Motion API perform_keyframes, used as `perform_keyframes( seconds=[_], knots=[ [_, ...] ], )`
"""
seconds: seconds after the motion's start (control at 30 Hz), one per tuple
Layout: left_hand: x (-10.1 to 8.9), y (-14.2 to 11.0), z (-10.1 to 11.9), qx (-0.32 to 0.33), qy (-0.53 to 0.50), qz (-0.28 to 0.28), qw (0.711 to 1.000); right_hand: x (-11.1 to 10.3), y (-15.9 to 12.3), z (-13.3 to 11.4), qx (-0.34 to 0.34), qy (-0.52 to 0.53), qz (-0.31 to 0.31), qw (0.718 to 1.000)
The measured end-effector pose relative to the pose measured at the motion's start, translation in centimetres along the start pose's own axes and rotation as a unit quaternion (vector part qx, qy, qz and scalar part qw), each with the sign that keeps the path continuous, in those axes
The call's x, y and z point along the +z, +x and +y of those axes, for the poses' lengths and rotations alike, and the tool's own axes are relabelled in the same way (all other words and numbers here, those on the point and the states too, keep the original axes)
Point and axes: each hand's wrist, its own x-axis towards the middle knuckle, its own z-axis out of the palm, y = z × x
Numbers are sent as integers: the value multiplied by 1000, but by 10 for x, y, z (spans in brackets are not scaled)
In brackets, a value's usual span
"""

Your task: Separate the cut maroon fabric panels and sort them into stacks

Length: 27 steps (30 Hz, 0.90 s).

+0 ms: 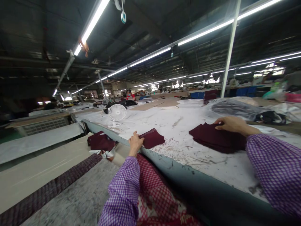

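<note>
At the near edge of the white-covered table, my left hand grips the left end of a small stack of maroon fabric pieces. That stack lies flat on the table top. Farther right, my right hand rests on a larger stack of maroon cut fabric, its thumb and fingers pinched at the upper edge. Whether it has hold of one layer or several is hidden. Thread scraps and lint lie on the table between the two stacks.
A small white fan stands on the table at left. More maroon fabric sits on a lower surface to the left, beside a dark patterned strip. Clear plastic sheeting lies behind my right hand. A post rises beyond. A person is far off.
</note>
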Motion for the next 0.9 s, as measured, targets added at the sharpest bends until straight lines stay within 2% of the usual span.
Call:
perform_keyframes(
  seconds=[0.1,0.2,0.27,0.33,0.37,0.4,0.47,0.5,0.57,0.6,0.67,0.77,0.9],
  knots=[
    [4,-2,8,-3,-41,2,999,-2,-14,5,163,-66,56,983],
    [7,-11,22,-11,-105,8,994,-10,-13,-16,225,-76,93,967],
    [7,-23,35,-19,-150,6,988,-17,-4,-42,197,-60,101,973],
    [7,-39,51,-44,-238,-8,970,-24,8,-81,136,-28,101,985],
    [6,-47,59,-72,-328,-23,942,-25,13,-104,96,-5,102,990],
    [5,-55,67,-100,-413,-38,904,-26,16,-129,24,42,105,993],
    [2,-70,81,-135,-525,-52,838,-23,17,-180,-127,89,107,982],
    [1,-76,87,-144,-561,-60,813,-20,15,-203,-200,86,89,972],
    [-1,-87,93,-150,-609,-78,775,-11,8,-239,-278,66,74,956],
    [-2,-91,95,-149,-626,-88,760,-7,5,-251,-293,59,78,951],
    [-3,-98,95,-146,-650,-103,738,3,1,-264,-274,68,114,953],
    [-1,-105,90,-164,-665,-120,719,11,3,-265,-193,142,144,960],
    [4,-108,81,-196,-666,-161,701,15,7,-260,-79,230,42,969]
  ],
)
